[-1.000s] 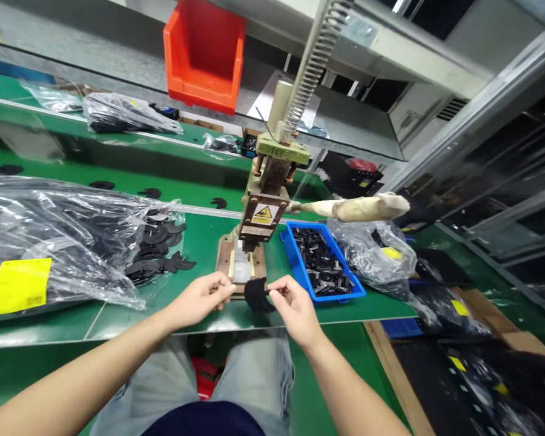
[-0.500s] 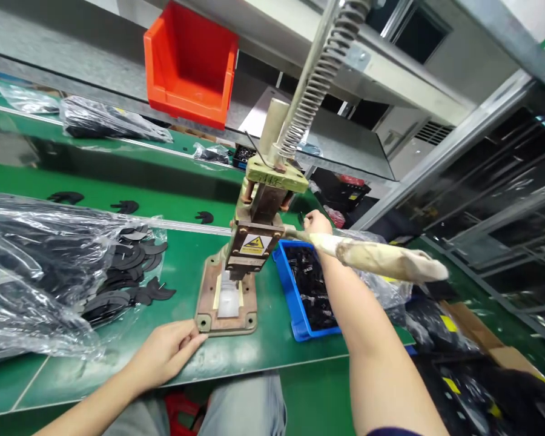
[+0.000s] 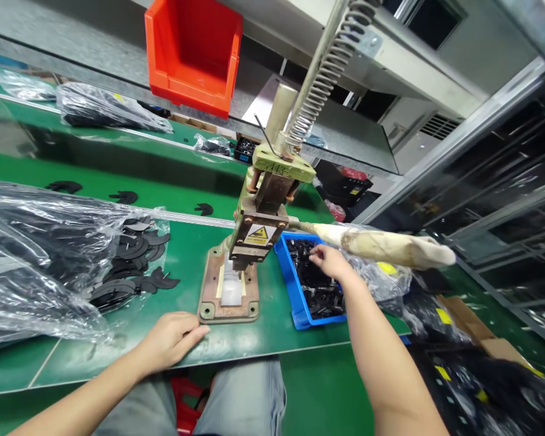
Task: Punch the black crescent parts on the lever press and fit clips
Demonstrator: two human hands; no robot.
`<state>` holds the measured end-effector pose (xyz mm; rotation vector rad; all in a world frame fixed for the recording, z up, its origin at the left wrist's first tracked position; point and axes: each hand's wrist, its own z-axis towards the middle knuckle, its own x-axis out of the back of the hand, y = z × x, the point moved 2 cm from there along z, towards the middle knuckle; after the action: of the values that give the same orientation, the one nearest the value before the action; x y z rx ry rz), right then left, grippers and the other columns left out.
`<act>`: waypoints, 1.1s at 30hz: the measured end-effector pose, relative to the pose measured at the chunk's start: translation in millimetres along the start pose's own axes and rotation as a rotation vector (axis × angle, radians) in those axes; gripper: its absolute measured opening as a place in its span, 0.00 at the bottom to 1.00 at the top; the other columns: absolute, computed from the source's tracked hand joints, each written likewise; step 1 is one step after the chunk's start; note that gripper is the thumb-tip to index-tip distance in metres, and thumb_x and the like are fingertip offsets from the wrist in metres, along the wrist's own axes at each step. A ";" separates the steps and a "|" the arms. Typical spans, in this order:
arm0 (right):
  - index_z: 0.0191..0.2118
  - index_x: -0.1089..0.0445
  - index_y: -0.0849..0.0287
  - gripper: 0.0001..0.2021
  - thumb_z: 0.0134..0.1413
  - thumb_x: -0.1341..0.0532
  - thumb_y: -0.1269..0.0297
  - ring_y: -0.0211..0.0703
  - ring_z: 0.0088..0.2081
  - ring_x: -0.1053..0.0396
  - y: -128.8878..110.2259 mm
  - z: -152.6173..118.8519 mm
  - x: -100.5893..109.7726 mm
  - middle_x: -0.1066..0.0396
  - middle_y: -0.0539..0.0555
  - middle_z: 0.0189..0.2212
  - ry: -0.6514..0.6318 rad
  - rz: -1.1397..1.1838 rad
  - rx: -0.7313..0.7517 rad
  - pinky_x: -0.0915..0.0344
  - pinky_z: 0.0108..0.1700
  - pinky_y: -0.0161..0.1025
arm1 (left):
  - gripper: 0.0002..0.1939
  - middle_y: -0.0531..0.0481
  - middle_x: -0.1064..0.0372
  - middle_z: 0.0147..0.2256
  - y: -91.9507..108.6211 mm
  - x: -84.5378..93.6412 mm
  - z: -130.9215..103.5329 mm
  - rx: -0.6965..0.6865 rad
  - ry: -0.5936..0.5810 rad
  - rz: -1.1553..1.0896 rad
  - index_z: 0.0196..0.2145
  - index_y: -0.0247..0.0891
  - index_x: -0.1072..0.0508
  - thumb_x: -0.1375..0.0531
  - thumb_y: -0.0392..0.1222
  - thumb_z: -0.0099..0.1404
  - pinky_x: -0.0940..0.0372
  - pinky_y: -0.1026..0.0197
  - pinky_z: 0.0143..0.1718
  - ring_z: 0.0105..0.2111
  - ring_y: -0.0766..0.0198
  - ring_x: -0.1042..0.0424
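The curled right hand (image 3: 331, 261) hangs over small black plastic parts (image 3: 322, 298) in the blue rectangular tray (image 3: 302, 320) beneath it; whether it or the left hand (image 3: 175, 339) grips anything cannot be told. Loosely heaped, parts could tangle and spill.

The fingertips of the right hand (image 3: 330, 261) are bent among the small black parts (image 3: 315, 284) in the blue tray (image 3: 291, 290); perhaps they pinch one, but I cannot tell. This hand and its forearm cover some of the parts. The left hand (image 3: 175, 340) hides its own curled fingers, so their inside is not visible. The press head (image 3: 258, 233) covers the back of its base plate (image 3: 209, 290), and the small print on its warning label (image 3: 259, 235) is too small for reading. The top edge cuts the orange bin (image 3: 191, 91) and the spring (image 3: 322, 79); the left edge cuts the big plastic bag (image 3: 36, 260).
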<state>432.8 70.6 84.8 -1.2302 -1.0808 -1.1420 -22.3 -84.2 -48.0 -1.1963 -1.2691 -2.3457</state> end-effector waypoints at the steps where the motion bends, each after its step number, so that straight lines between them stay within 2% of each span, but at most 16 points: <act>1: 0.54 0.29 0.59 0.18 0.66 0.38 0.53 0.43 0.49 0.26 0.3 -15.4 -5.9 0.26 0.57 0.52 -0.096 -0.019 0.011 0.24 0.52 0.48 | 0.24 0.54 0.37 0.22 5.1 0.8 -0.6 -0.060 -0.048 0.010 0.23 0.40 0.38 0.47 0.46 0.79 0.45 0.59 0.31 0.24 0.65 0.35; 2: 0.53 0.28 0.59 0.18 0.66 0.37 0.53 0.43 0.49 0.25 -0.7 -29.8 -11.3 0.26 0.56 0.51 -0.171 -0.029 0.022 0.24 0.52 0.48 | 0.23 0.53 0.36 0.22 11.2 1.5 -1.5 -0.127 -0.107 0.017 0.24 0.40 0.37 0.46 0.46 0.78 0.45 0.59 0.32 0.25 0.64 0.34; 4: 0.53 0.28 0.59 0.19 0.65 0.37 0.52 0.44 0.50 0.26 -5.1 -53.1 -20.0 0.25 0.57 0.51 -0.243 -0.065 0.033 0.25 0.55 0.50 | 0.19 0.52 0.31 0.25 24.8 2.7 -3.8 -0.248 -0.230 0.013 0.28 0.40 0.32 0.45 0.46 0.78 0.43 0.58 0.35 0.28 0.62 0.31; 7: 0.55 0.29 0.59 0.20 0.64 0.36 0.51 0.47 0.54 0.27 -14.8 -71.9 -27.7 0.27 0.58 0.53 -0.234 -0.123 0.012 0.28 0.59 0.54 | 0.10 0.50 0.25 0.34 40.3 4.7 -6.8 -0.321 -0.340 -0.025 0.39 0.43 0.26 0.46 0.43 0.77 0.40 0.56 0.41 0.35 0.59 0.27; 9: 0.55 0.29 0.59 0.20 0.65 0.37 0.51 0.47 0.54 0.27 -20.3 -76.0 -29.9 0.27 0.58 0.54 -0.205 -0.151 -0.022 0.28 0.59 0.54 | 0.09 0.49 0.24 0.37 44.5 5.6 -7.4 -0.333 -0.360 -0.047 0.44 0.44 0.26 0.47 0.41 0.77 0.39 0.56 0.43 0.38 0.59 0.26; 14: 0.58 0.31 0.58 0.21 0.66 0.38 0.52 0.47 0.54 0.27 -31.6 -79.8 -30.1 0.28 0.58 0.55 -0.137 -0.167 -0.041 0.27 0.58 0.54 | 0.10 0.48 0.24 0.39 42.1 5.6 -5.5 -0.324 -0.332 -0.077 0.45 0.45 0.24 0.46 0.41 0.77 0.38 0.57 0.43 0.40 0.59 0.26; 16: 0.60 0.32 0.57 0.23 0.65 0.38 0.51 0.49 0.56 0.29 -36.3 -81.3 -30.7 0.29 0.58 0.57 -0.115 -0.169 -0.024 0.28 0.59 0.56 | 0.10 0.49 0.24 0.36 41.0 4.7 -4.8 -0.301 -0.329 -0.092 0.41 0.45 0.23 0.43 0.46 0.76 0.38 0.57 0.43 0.38 0.59 0.26; 18: 0.60 0.33 0.57 0.24 0.65 0.38 0.51 0.50 0.58 0.30 -40.2 -81.9 -32.1 0.30 0.58 0.58 -0.097 -0.177 -0.022 0.30 0.60 0.56 | 0.14 0.49 0.26 0.31 41.2 4.0 -4.7 -0.295 -0.310 -0.085 0.35 0.43 0.23 0.40 0.51 0.75 0.38 0.57 0.40 0.33 0.59 0.27; 21: 0.58 0.31 0.58 0.22 0.65 0.38 0.51 0.49 0.57 0.29 -42.5 -80.2 -34.9 0.30 0.58 0.57 -0.090 -0.204 -0.057 0.29 0.60 0.56 | 0.19 0.49 0.30 0.27 42.8 4.0 -5.3 -0.300 -0.259 -0.024 0.29 0.41 0.25 0.42 0.50 0.76 0.40 0.56 0.38 0.30 0.60 0.31; 29: 0.54 0.29 0.59 0.19 0.66 0.38 0.52 0.47 0.54 0.27 -46.5 -75.5 -36.4 0.27 0.57 0.54 -0.080 -0.226 -0.118 0.27 0.57 0.53 | 0.18 0.49 0.32 0.29 42.7 3.8 -7.5 -0.277 -0.241 0.081 0.30 0.40 0.27 0.45 0.47 0.77 0.40 0.56 0.41 0.32 0.59 0.32; 33: 0.50 0.28 0.59 0.18 0.65 0.38 0.50 0.45 0.51 0.27 -49.6 -79.1 -30.0 0.26 0.57 0.51 -0.019 -0.166 -0.121 0.28 0.56 0.50 | 0.12 0.48 0.28 0.34 44.3 7.1 -6.5 -0.247 -0.205 0.020 0.38 0.42 0.24 0.46 0.43 0.77 0.38 0.56 0.41 0.36 0.58 0.29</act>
<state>379.5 -6.9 57.3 -1.2652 -1.1591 -1.3417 -7.2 -114.8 -18.1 -1.5512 -1.0378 -2.4733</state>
